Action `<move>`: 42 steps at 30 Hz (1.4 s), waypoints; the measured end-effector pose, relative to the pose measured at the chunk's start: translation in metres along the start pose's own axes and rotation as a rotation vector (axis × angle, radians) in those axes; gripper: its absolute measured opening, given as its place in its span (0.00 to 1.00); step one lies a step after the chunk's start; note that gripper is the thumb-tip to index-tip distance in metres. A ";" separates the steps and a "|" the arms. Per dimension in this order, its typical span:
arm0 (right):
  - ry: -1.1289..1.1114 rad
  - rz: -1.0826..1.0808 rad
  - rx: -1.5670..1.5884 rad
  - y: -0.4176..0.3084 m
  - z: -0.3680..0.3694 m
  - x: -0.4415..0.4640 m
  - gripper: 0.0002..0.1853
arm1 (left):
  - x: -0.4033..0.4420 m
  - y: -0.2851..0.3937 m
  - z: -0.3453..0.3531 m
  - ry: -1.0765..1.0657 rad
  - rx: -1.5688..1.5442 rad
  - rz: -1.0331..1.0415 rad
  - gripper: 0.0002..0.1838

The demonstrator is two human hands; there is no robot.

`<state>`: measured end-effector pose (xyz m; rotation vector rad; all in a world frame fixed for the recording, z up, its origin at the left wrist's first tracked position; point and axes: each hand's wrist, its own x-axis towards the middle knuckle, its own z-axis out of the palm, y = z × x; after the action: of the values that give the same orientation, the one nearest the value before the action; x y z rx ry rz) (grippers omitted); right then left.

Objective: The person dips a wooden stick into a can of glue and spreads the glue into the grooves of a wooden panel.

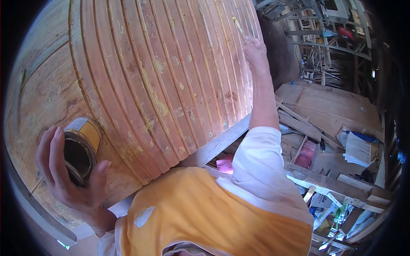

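Observation:
My left hand [70, 179] is curled around an open tin can [90, 131] with a yellow and white label. The can's mouth faces me and its inside looks dark; it is over the plain wood at the left. My right hand [256, 51] reaches far out to the right edge of a grooved wooden panel [171, 91]. Its fingers are closed on a thin stick-like tool [238, 27] with a yellowish tip, lying close along a groove. Whether it is a brush is too small to tell. Yellow smears mark the panel and its grooves.
Plain boards [47, 89] extend left of the grooves. To the right are a large wooden sheet [333, 106], loose strips [301, 126], white papers [358, 149] and a pink item [305, 154]. Stacked timber [324, 55] fills the far right.

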<state>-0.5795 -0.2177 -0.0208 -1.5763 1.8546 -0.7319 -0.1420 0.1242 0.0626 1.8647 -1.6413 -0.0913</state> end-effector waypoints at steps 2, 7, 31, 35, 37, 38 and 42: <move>0.008 -0.007 -0.007 0.003 0.001 0.002 0.11 | 0.000 -0.001 0.000 -0.002 0.008 0.009 0.42; 0.120 -0.027 -0.092 0.002 0.007 -0.006 0.20 | -0.001 -0.003 0.001 0.012 -0.026 -0.001 0.41; -0.058 0.144 0.010 -0.031 -0.005 0.002 0.19 | -0.001 -0.005 0.005 0.050 -0.065 0.009 0.42; -0.098 0.186 0.015 -0.024 -0.011 0.006 0.19 | -0.002 -0.008 0.002 0.028 -0.042 0.030 0.43; -0.051 0.151 -0.073 -0.019 -0.016 -0.003 0.20 | -0.002 -0.007 0.001 0.025 -0.058 0.011 0.42; -0.027 0.133 -0.119 -0.015 -0.018 -0.005 0.21 | -0.002 -0.006 0.002 0.023 -0.067 0.002 0.42; 0.159 -0.277 -0.722 -0.013 -0.015 0.017 0.24 | -0.003 -0.006 0.004 0.032 -0.066 0.003 0.42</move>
<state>-0.5841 -0.2363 -0.0025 -2.3128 2.1838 -0.3029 -0.1391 0.1253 0.0559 1.8049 -1.6007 -0.1131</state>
